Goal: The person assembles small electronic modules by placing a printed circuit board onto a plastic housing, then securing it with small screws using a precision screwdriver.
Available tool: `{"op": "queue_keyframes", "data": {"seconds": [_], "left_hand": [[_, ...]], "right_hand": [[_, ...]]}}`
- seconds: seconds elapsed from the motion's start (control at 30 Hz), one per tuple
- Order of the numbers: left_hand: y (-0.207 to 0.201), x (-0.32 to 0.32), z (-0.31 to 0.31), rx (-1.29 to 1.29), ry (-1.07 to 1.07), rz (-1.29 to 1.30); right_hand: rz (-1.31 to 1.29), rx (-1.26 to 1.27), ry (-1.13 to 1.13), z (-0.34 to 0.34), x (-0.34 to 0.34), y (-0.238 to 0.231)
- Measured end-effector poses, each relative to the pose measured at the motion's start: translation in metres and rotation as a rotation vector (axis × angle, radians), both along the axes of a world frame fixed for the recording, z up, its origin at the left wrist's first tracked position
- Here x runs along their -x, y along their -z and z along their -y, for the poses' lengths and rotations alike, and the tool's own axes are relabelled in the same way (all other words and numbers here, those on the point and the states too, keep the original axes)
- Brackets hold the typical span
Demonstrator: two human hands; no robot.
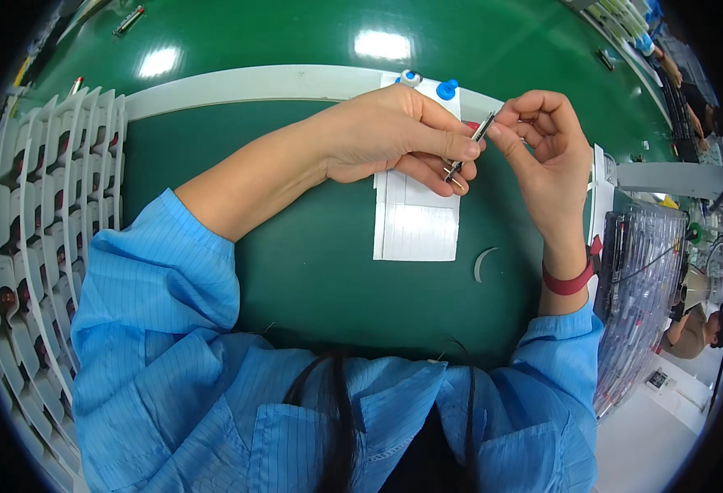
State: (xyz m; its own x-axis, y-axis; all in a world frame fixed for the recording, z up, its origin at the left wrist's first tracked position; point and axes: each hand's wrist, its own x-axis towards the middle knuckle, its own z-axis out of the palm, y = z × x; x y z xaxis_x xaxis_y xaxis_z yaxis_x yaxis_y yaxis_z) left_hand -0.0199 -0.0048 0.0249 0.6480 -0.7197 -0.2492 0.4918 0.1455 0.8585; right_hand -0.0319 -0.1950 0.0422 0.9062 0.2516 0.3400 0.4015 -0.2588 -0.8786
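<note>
My left hand [407, 135] grips a slim dark strip-like part with a pale face [481, 130] between thumb and fingers, holding it aslant above the white paper. The lower end of this part, dark with a metallic glint, shows below the thumb. Close against its upper end, the thumb and forefinger of my right hand [549, 144] come together; whatever lies between them is too small to make out. Under my left hand lies a white sheet with ruled lines [417, 230]. A thin pale curved strip [481, 264] rests on the green mat [320, 279].
Blue-topped bottle [447, 89] and white-and-blue container [410, 78] stand beyond my hands. Slotted white racks [82, 177] holding dark and red parts line the left. Clear plastic trays [645, 263] are stacked at right. Another person [692, 333] is at far right.
</note>
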Motion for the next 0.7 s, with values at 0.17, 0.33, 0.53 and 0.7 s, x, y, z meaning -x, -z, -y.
{"op": "queue_keyframes", "data": {"seconds": [0.17, 0.33, 0.53, 0.7], "left_hand": [[-0.001, 0.001, 0.000, -0.015, 0.031, -0.013], [0.005, -0.004, -0.004, 0.002, 0.057, -0.031], [0.000, -0.004, -0.003, 0.031, 0.025, -0.027], [-0.005, -0.001, -0.003, 0.012, 0.032, -0.007]], "right_hand": [[-0.020, 0.034, -0.051, 0.004, -0.002, -0.002], [0.443, 0.450, -0.160, 0.002, 0.002, -0.002], [0.353, 0.054, 0.039, 0.003, -0.001, 0.014], [0.401, 0.151, 0.060, 0.002, -0.003, 0.016]]}}
